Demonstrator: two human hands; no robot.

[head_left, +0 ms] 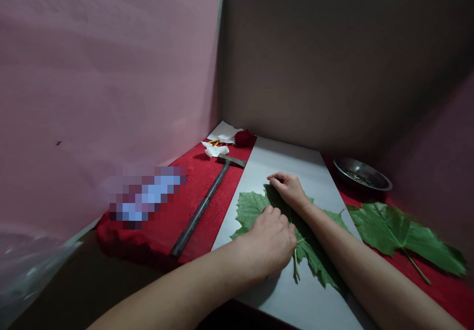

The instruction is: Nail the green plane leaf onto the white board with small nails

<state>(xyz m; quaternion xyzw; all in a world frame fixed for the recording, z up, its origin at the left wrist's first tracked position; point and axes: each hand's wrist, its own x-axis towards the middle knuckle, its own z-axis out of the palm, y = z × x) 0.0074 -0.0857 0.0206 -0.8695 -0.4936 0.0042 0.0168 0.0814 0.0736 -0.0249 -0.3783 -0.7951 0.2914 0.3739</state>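
Large green leaves (249, 210) lie stacked on a pale grey board (281, 162). My left hand (272, 243) rests on the near part of the leaves, fingers curled closed over them near the stems (296, 266). My right hand (288, 189) lies on the far edge of the leaves, its fingertips pinched together at the leaf's top edge.
A hammer (205, 201) lies on the red cloth (166, 221) left of the board. Crumpled white tissue (215, 148) and a dark red ball (243, 138) sit in the far corner. A metal bowl (361, 174) stands at the right, with another large leaf (400, 233) before it. Walls close in behind.
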